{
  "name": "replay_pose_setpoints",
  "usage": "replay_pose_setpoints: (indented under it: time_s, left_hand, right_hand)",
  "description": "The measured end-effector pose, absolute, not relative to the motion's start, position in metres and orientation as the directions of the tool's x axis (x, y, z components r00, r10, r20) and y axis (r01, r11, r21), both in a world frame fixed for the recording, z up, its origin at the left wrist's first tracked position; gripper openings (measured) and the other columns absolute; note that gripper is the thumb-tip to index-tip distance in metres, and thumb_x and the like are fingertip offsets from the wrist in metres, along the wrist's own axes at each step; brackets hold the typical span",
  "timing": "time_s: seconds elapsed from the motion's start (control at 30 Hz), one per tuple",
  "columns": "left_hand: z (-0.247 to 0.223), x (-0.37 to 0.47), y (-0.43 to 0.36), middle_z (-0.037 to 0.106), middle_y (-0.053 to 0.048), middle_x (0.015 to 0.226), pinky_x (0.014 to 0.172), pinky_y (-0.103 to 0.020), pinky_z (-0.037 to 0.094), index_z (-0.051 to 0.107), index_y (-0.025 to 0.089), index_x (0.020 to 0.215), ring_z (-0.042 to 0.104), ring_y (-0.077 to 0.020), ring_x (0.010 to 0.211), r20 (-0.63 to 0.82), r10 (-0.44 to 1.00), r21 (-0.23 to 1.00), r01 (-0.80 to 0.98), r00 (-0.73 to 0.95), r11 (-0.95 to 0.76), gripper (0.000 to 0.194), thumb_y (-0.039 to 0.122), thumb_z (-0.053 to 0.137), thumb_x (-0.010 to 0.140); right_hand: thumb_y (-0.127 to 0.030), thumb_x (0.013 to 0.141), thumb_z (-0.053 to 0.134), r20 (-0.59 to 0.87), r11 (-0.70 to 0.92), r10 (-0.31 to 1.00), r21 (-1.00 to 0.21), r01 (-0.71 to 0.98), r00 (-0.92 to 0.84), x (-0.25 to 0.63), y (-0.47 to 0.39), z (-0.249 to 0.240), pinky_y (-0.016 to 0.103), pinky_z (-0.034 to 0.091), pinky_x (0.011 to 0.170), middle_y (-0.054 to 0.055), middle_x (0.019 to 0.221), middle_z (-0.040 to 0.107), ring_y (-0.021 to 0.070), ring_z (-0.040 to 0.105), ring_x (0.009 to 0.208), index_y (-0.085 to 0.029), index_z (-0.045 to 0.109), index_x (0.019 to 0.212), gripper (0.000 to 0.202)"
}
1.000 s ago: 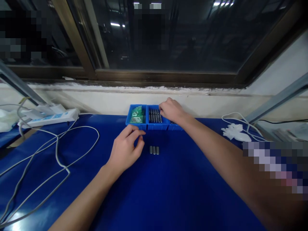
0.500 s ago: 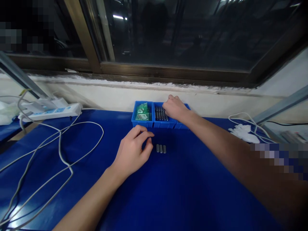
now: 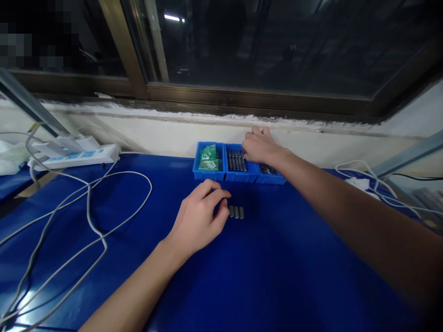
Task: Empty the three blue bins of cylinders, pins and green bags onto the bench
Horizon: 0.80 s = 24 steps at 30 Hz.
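Note:
My left hand point(image 3: 201, 216) hovers over the blue table with its fingers bent and a gap between thumb and index finger; nothing shows in it. Just beyond its thumb, several short grey cylinders point(image 3: 236, 212) lie side by side, partly covered by the thumb. My right hand point(image 3: 260, 146) reaches to the middle blue bin point(image 3: 241, 176), its fingers curled and the fingertips hidden. In that bin sit rows of dark, shiny cylinders point(image 3: 236, 161). Small dark metallic pieces point(image 3: 267, 169) lie in the right bin point(image 3: 272, 180), under my right wrist.
The left bin point(image 3: 208, 175) holds green-printed clear packets point(image 3: 209, 158). White cables point(image 3: 100, 237) loop over the left of the table from a power strip point(image 3: 81, 157). At the right lie a white cable and a crumpled white item point(image 3: 360, 183). A wall and window stand behind.
The view has shifted slightly. My right hand has lifted a little and stays at the middle bin, showing more of the right bin. My left hand has come nearer the grey cylinders.

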<state>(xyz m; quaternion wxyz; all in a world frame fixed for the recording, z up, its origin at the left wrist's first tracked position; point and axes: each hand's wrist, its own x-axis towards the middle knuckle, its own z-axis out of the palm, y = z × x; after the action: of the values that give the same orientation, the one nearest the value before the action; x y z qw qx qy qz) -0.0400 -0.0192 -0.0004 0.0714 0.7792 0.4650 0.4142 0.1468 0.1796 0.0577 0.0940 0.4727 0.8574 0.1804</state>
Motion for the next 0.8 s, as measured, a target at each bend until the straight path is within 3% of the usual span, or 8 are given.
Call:
replay_pose_setpoints:
  time_s: [0.23,0.6,0.7,0.8]
  left_hand:
    - [-0.002,-0.040,-0.020,0.066,-0.007,0.109,0.079,-0.039,0.059,0.072,0.018,0.109,0.068,-0.0209,0.093,0.552,0.796,0.506,0.659,0.248,-0.556,0.021,0.016,0.053,0.099]
    - [-0.003,-0.040,-0.019,0.066,-0.007,0.109,0.080,-0.041,0.060,0.072,0.018,0.111,0.068,-0.0218,0.094,0.509,0.817,0.517,0.663,0.271,-0.542,0.023,0.018,0.051,0.100]
    - [-0.003,-0.042,-0.019,0.066,-0.007,0.112,0.084,-0.043,0.061,0.071,0.019,0.115,0.068,-0.0224,0.097,0.477,0.830,0.513,0.675,0.289,-0.530,0.025,0.019,0.051,0.101]
    - [-0.004,-0.044,-0.017,0.065,-0.008,0.119,0.092,-0.046,0.061,0.069,0.020,0.123,0.068,-0.0245,0.105,0.417,0.845,0.485,0.705,0.334,-0.518,0.027,0.024,0.053,0.102]
  right_hand:
    - [-0.016,0.088,0.063,-0.060,0.441,0.887,0.401,0.803,-0.458,0.141,0.183,0.052,0.053,0.035,0.100,0.024,0.120,0.069,0.0406,0.047,0.126,-0.005,0.078,0.108,0.027]
    - [-0.018,0.084,0.068,-0.032,0.448,0.884,0.342,0.826,-0.466,0.143,0.189,0.052,0.056,0.035,0.100,0.023,0.115,0.069,0.0419,0.047,0.124,-0.008,0.079,0.097,0.020]
    - [-0.024,0.086,0.066,0.055,0.459,0.869,0.282,0.842,-0.492,0.146,0.184,0.061,0.059,0.037,0.098,0.023,0.115,0.068,0.0431,0.048,0.123,-0.010,0.080,0.097,0.022]
    - [-0.028,0.093,0.058,0.288,0.518,0.778,0.207,0.830,-0.558,0.151,0.162,0.074,0.061,0.038,0.097,0.022,0.116,0.068,0.0437,0.048,0.122,-0.013,0.080,0.107,0.030]
